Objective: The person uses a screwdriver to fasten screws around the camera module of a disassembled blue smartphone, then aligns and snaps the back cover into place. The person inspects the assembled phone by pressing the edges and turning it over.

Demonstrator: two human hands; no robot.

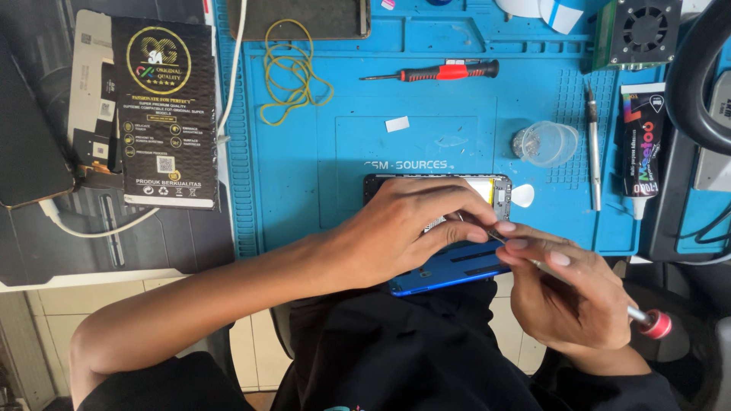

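both hands [411, 228] [567, 293] — curled over phone [457, 268]

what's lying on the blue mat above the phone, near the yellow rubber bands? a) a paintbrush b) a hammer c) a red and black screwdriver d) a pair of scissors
c: a red and black screwdriver lies flat on the blue mat, right of the yellow rubber bands and above the phone.

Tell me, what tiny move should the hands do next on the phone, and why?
Probably seat the tool's tip squarely and turn gently. The right hand holds a thin red-capped tool with its tip at the opened phone, right by the left hand's fingertips, which press the phone flat on the blue mat. The exact contact spot is hidden.
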